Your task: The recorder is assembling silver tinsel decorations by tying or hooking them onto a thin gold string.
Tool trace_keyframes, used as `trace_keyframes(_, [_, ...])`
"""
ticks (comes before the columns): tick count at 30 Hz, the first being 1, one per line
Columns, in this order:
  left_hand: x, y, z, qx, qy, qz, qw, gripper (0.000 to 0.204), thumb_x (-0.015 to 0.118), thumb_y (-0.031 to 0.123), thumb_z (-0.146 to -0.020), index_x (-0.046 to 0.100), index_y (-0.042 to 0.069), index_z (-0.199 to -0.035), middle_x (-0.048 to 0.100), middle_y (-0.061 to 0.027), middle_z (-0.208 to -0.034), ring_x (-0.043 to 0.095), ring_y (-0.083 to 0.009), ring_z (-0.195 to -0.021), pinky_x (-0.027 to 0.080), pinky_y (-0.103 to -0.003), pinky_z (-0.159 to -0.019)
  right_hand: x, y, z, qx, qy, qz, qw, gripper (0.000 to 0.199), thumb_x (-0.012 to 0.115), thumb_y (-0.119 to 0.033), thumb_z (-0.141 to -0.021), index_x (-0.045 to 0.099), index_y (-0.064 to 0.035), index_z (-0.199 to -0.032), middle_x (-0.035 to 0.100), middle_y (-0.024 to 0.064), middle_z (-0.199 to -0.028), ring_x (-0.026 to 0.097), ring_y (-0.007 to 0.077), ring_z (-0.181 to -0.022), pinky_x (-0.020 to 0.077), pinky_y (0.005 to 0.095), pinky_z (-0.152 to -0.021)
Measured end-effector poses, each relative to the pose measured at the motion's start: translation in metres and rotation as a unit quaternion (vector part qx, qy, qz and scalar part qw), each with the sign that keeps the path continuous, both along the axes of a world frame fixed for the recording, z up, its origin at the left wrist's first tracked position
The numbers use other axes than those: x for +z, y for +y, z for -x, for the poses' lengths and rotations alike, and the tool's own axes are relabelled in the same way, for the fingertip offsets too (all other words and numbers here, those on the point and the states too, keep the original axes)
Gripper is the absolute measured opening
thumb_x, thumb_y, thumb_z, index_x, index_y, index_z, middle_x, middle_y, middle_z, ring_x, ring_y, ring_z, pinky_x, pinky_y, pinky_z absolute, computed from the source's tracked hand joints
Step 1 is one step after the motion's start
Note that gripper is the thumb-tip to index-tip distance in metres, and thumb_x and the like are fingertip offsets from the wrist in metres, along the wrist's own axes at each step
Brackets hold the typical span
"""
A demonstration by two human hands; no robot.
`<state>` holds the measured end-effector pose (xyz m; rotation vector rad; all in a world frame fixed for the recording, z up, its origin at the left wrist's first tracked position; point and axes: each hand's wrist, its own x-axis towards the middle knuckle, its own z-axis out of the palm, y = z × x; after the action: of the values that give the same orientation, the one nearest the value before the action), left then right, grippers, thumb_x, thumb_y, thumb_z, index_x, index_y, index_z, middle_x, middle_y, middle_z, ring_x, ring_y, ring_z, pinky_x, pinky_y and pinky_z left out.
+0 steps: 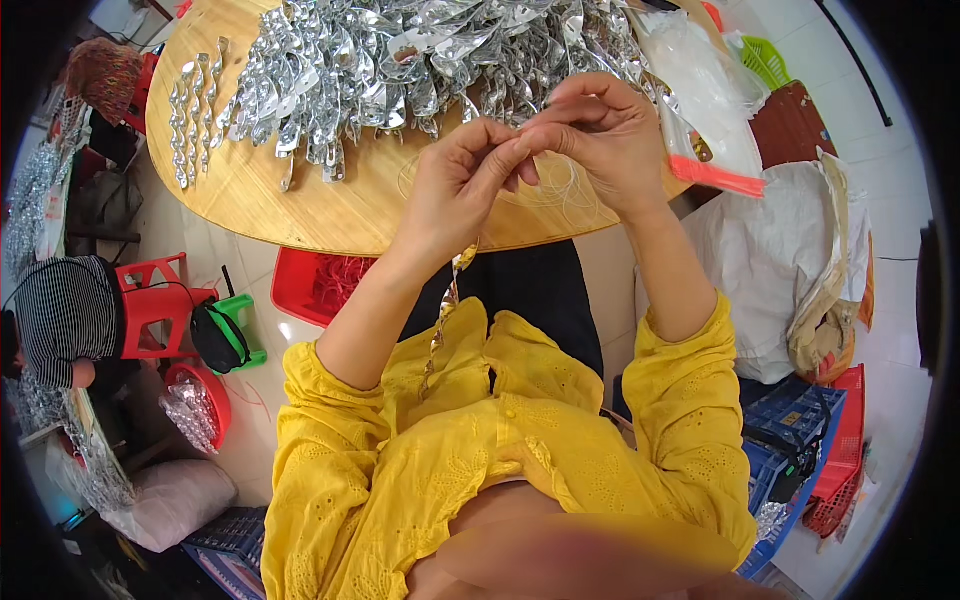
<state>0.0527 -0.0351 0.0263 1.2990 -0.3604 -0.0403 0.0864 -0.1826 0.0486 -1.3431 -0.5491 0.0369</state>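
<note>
Over the near edge of the round wooden table, both my hands meet fingertip to fingertip. My left hand (465, 170) is closed in a pinch, and my right hand (605, 140) presses thumb and forefinger together against it. Whatever lies between the fingertips is too small to make out. A twisted shiny strip (438, 335) hangs below my left wrist in front of the yellow top; its upper end is hidden. Thin pale thread (565, 195) lies looped on the table beneath my hands. Beyond them spreads a big heap of silver twisted strips (400, 70).
Several silver strips (200, 115) lie apart on the table's left (300, 215). A bright pink-red bundle (715, 177) sticks out past its right edge, by clear plastic bags (690, 70). A red tub (295, 285) stands below, a white sack (730, 270) right. Another person (65, 315) is at left.
</note>
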Motion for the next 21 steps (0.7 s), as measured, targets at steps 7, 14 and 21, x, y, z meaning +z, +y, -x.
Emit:
trace_keyframes(7, [-0.032,0.006,-0.002,-0.061,0.054,0.128,0.988,0.019,0.051,0.011,-0.080,0.053,-0.002,-0.094,0.056,-0.0061,-0.070,0.055,-0.0127,-0.068,0.043,-0.023,-0.063,0.004,-0.004,0.001,-0.116,-0.132,-0.010,0.984,0.028,0.059,0.004,-0.070,0.039,-0.0021,-0.087,0.060,0.0154,-0.074,0.059,0.0167,-0.066,0.0481,0.0226,-0.060])
trace_keyframes(14, [-0.021,0.017,0.008,-0.102,0.193,0.419,0.881,0.018,0.051,0.007,-0.078,0.056,0.002,-0.094,0.051,-0.0143,-0.107,0.056,-0.0123,-0.063,0.044,-0.022,-0.055,-0.028,-0.007,0.008,-0.170,-0.237,0.048,0.955,0.028,0.058,0.007,-0.070,0.033,-0.0040,-0.077,0.058,0.0197,-0.075,0.059,0.0193,-0.067,0.0465,0.0231,-0.058])
trace_keyframes(21, [-0.014,-0.002,0.022,0.166,-0.152,-0.107,0.968,0.028,0.055,-0.003,-0.072,0.056,0.002,-0.099,0.053,-0.0096,-0.106,0.054,-0.0127,-0.079,0.043,-0.020,-0.062,-0.024,0.008,0.051,-0.107,-0.083,0.038,0.990,0.031,0.060,0.006,-0.069,0.031,-0.0054,-0.076,0.058,0.0172,-0.073,0.058,0.0170,-0.066,0.0457,0.0218,-0.059])
